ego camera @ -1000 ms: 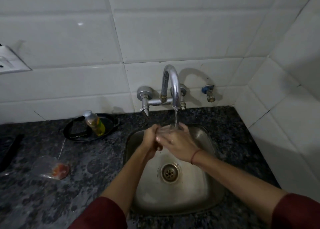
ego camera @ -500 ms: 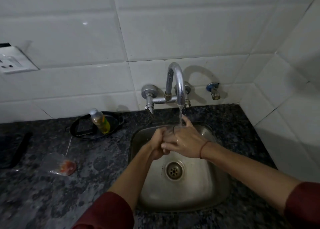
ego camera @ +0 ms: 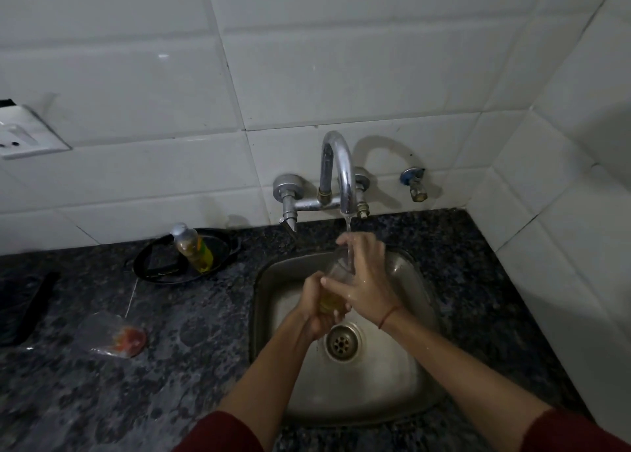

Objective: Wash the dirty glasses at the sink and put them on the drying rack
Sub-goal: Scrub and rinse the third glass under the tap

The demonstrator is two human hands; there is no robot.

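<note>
Gripping the glass [ego camera: 334,270] under the tap [ego camera: 342,173], left hand [ego camera: 314,310] and right hand [ego camera: 365,282] curl fingers [ego camera: 336,284] round it. Wet, it may slip.

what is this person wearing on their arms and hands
The left sleeve and right sleeve are dark red and stop well short of the wrists, leaving the forearms bare. A thin red thread circles the right wrist. The left hand and right hand wear no gloves.
</note>
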